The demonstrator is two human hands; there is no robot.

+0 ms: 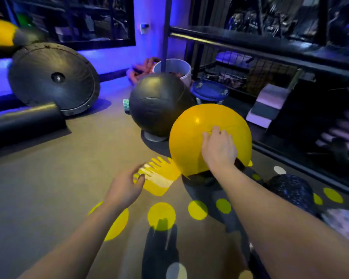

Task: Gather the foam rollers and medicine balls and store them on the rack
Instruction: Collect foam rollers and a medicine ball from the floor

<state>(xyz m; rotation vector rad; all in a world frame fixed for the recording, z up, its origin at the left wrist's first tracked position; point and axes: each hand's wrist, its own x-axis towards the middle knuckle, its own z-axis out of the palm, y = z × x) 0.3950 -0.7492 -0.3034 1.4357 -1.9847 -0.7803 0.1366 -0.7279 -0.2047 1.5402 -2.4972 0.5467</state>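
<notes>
Two yellow balls show in the head view: the near ball (191,133) on the floor (48,188) just before the rack (270,45), and a blurred far ball (0,33) high at the left edge. One black ball (157,101) stands just behind the near ball. Two rollers lie on the floor: a black roller (24,121) at the left and a speckled roller (292,190) at the right, beside the right forearm. One black dome (54,77) leans behind the black roller. One white bucket (175,67) and one blue lid (210,90) sit by the rack's foot.

Two hands reach forward. The right hand (219,150) lies on the near ball's front, its fingers (215,132) spread wide and flat on the surface, curled round nothing. The left hand (127,184) hangs over the floor, left of the near ball and apart from it, its fingers (140,177) loosely bent and holding nothing.

The near ball is round, smooth and glossy, with a small highlight near its top and a dark patch at its underside. Yellow dots (161,215) mark the floor in front of it.
</notes>
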